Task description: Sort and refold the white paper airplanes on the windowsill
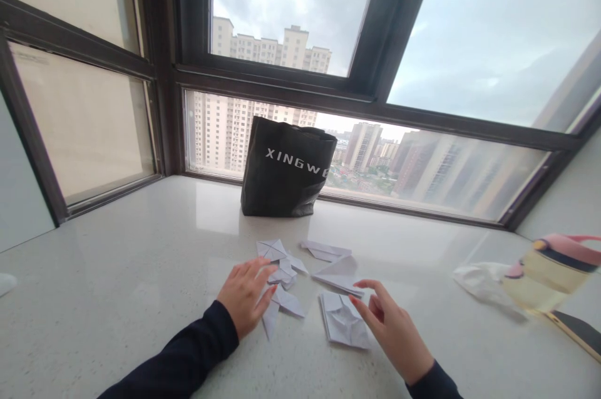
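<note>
Folded white paper pieces (291,303) lie in a loose group at the centre left of the pale counter. My left hand (246,295) is over the group's left side, its fingers spread, with no paper gripped. Further right, two long folded papers (335,270) lie partly overlapping. A square stack of folded paper (345,324) sits in front of them. My right hand (387,324) is just right of the stack, thumb and index finger apart with nothing between them, the other fingers curled.
A black bag (286,173) stands upright near the window. On the right are crumpled white tissue (483,280), a pink-lidded bottle (547,277) and a dark flat object (580,329) at the edge of view. The counter (141,274) runs along the windows.
</note>
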Demonstrator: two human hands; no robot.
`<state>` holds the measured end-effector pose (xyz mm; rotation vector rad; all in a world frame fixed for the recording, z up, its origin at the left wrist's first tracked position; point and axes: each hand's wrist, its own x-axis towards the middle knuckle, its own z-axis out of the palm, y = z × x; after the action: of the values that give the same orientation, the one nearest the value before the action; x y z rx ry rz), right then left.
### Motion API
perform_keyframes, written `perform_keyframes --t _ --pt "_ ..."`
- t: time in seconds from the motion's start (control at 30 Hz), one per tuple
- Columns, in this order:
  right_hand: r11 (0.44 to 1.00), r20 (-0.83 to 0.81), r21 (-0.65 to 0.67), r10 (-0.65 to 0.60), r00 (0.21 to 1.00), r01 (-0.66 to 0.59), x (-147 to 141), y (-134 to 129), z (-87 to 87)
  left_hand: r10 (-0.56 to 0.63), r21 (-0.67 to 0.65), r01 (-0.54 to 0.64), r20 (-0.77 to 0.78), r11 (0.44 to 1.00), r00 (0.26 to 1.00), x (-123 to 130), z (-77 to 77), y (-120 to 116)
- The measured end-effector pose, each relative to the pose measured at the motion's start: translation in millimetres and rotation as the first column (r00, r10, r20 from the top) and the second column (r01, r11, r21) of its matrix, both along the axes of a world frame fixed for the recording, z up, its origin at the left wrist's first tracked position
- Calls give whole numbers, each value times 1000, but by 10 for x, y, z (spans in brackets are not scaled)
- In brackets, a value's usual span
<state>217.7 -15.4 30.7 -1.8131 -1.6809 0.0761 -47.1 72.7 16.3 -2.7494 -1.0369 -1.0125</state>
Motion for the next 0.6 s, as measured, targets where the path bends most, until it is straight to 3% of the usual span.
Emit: perform_keyframes --t 0.13,0.43,0.53,0.6 --pt "999 22 9 46 999 -46 -134 -8 9 89 34 -86 -89 996 992 -82 -59 231" --pt "997 0 56 54 999 -54 -193 -36 41 37 -179 -68 -172 981 984 -44 -279 364" --pt "996 -11 74 59 998 -58 -203 -39 50 21 -169 -29 -45 985 999 -56 -218 367" --pt "993 -30 100 62 998 -58 -211 -45 64 0 -167 26 151 986 989 -59 -100 325"
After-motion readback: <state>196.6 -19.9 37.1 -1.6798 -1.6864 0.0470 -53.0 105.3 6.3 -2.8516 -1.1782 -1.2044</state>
